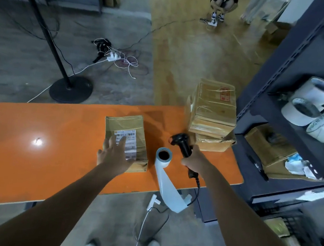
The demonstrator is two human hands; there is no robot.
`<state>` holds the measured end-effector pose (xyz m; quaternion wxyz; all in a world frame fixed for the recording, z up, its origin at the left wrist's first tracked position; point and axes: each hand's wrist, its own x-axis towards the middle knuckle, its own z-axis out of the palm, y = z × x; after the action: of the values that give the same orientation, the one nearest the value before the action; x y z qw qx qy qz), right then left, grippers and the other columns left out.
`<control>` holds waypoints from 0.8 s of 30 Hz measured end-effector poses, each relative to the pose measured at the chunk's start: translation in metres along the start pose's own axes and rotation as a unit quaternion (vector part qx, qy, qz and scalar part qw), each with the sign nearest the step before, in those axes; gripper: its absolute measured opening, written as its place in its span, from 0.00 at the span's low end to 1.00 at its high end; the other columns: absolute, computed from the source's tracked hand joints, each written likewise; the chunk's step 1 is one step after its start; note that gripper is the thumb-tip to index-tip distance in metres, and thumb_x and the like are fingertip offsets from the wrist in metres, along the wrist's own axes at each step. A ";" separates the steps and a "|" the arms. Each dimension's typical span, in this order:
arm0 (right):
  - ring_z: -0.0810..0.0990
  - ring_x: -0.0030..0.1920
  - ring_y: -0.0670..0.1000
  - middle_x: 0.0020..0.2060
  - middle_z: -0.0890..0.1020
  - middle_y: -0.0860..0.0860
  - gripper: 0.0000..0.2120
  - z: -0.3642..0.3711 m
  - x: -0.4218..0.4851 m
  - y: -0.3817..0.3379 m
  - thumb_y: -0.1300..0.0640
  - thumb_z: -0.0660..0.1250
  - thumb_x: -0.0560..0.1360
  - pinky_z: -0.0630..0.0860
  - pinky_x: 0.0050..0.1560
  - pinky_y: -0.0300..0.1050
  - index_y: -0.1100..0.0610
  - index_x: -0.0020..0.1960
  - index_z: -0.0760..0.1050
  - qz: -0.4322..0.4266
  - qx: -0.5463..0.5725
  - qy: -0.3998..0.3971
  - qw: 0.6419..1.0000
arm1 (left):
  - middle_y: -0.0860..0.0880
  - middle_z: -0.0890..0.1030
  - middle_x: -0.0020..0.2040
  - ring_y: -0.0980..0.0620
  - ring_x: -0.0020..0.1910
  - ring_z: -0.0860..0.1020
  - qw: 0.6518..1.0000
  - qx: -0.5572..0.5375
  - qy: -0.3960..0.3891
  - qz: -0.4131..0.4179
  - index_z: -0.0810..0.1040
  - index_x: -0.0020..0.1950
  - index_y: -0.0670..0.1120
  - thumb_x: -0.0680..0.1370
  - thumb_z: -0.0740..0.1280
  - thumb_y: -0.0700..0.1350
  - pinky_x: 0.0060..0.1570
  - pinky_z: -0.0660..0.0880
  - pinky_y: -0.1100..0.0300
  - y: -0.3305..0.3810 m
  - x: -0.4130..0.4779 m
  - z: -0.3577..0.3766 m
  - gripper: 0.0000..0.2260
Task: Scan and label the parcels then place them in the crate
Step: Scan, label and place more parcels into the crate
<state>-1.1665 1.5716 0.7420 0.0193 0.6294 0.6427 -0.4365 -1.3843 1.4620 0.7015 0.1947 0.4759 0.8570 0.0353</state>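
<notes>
A brown cardboard parcel [126,126] with a white barcode label lies on the orange table [31,147]. My left hand [113,153] rests flat on its near part, fingers spread over the label. My right hand [193,161] grips a black barcode scanner [182,142], its head turned left towards the parcel. A roll of white labels [162,156] stands between my hands, with a loose strip hanging off the table's near edge. Two more taped parcels [214,108] are stacked at the table's far right end. No crate is visible.
A dark metal shelf unit [273,91] stands at the right with white tape rolls [309,108] and a box. A fan stand [70,89] and tangled cables [116,58] are on the floor beyond the table. A person crouches far back [223,1].
</notes>
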 end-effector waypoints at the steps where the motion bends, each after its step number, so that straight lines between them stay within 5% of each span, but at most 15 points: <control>1: 0.69 0.34 0.48 0.39 0.68 0.51 0.14 0.000 0.000 -0.002 0.63 0.64 0.78 0.71 0.34 0.41 0.60 0.59 0.62 -0.004 0.012 -0.001 1.000 | 0.45 0.51 0.78 0.41 0.76 0.52 1.000 0.000 0.000 0.006 0.52 0.78 0.54 0.74 0.67 0.64 0.69 0.64 0.42 -0.005 0.000 -0.001 0.39; 6: 0.73 0.32 0.51 0.40 0.71 0.54 0.15 0.009 -0.026 -0.032 0.62 0.65 0.78 0.74 0.30 0.44 0.54 0.58 0.61 -0.028 0.072 0.023 0.997 | 0.47 0.55 0.75 0.42 0.74 0.55 0.999 0.004 -0.009 0.035 0.55 0.76 0.53 0.73 0.67 0.64 0.66 0.67 0.44 -0.023 -0.002 -0.008 0.37; 13: 0.75 0.34 0.54 0.37 0.70 0.56 0.03 0.039 -0.045 -0.078 0.63 0.64 0.75 0.79 0.32 0.46 0.58 0.46 0.69 -0.028 0.142 -0.009 0.989 | 0.49 0.55 0.75 0.42 0.74 0.54 0.998 -0.035 -0.032 0.050 0.55 0.76 0.53 0.76 0.66 0.59 0.67 0.66 0.43 -0.050 -0.005 -0.013 0.34; 24: 0.74 0.29 0.52 0.32 0.71 0.54 0.08 0.067 -0.057 -0.122 0.56 0.63 0.78 0.78 0.34 0.46 0.59 0.43 0.70 -0.017 0.169 -0.022 0.985 | 0.45 0.53 0.78 0.39 0.76 0.53 0.994 -0.052 -0.041 0.082 0.48 0.79 0.53 0.76 0.67 0.58 0.67 0.65 0.39 -0.070 -0.010 -0.021 0.38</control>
<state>-1.2901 1.5086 0.7988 -0.0809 0.6026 0.5700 -0.5526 -1.4438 1.4182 0.7066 0.2504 0.5347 0.8035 0.0760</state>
